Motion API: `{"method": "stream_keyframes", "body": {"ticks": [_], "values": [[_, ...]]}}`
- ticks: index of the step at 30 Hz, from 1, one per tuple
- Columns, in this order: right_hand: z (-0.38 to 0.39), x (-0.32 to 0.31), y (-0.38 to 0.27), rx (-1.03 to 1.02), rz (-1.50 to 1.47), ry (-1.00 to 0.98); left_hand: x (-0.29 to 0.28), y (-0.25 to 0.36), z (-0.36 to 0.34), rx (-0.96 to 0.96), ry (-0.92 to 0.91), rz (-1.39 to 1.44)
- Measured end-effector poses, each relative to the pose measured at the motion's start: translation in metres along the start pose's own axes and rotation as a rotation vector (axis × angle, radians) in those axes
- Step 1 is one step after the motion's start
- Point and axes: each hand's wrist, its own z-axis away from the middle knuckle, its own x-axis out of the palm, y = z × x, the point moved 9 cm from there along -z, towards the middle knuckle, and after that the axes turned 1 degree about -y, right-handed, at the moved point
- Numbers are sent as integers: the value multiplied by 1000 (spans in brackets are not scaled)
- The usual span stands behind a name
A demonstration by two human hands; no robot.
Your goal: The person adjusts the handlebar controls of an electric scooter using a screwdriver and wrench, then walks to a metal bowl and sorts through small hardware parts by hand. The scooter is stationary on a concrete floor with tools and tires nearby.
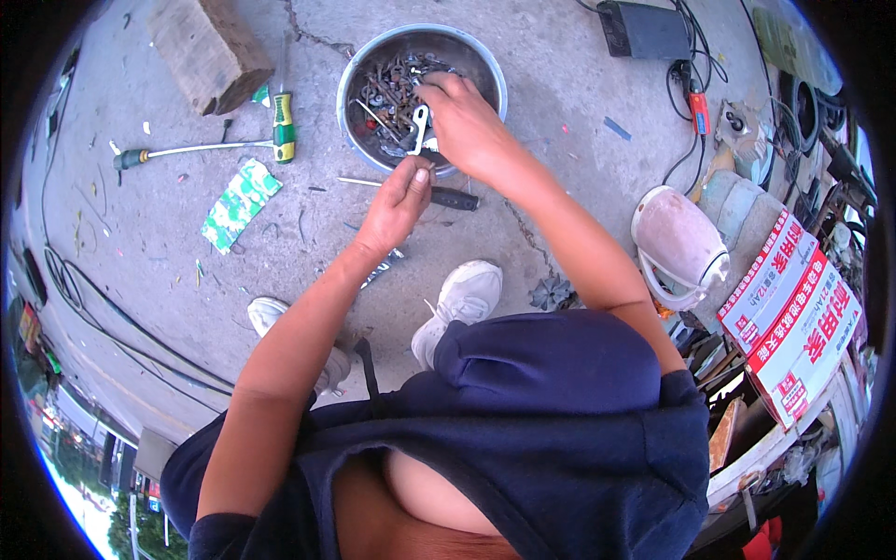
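A metal bowl filled with loose screws and bolts stands on the concrete in front of me. My left hand is at the bowl's near rim, closed in a pinch on the lower end of a pale slotted metal bracket, which points up over the bowl. My right hand reaches over the bowl's right side with curled fingers among the screws; whatever is between its fingertips is too hidden to name. Just below the bowl lies a screwdriver with a black handle, its shaft passing behind my left hand.
Left of the bowl lie a green-and-yellow screwdriver, a long-shafted screwdriver, a green-and-white packet and a wooden block. At right are a pinkish kettle-shaped container, a red-and-white carton, and a black power box with cables.
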Motion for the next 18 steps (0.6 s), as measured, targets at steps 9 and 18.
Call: {"method": "stream_keyframes", "body": {"ticks": [9, 18], "values": [[6, 16, -19, 26, 90, -304, 2, 3, -3, -7, -51, -45], [26, 16, -39, -147, -63, -365, -5, -28, -2, -78, 26, 71]]}}
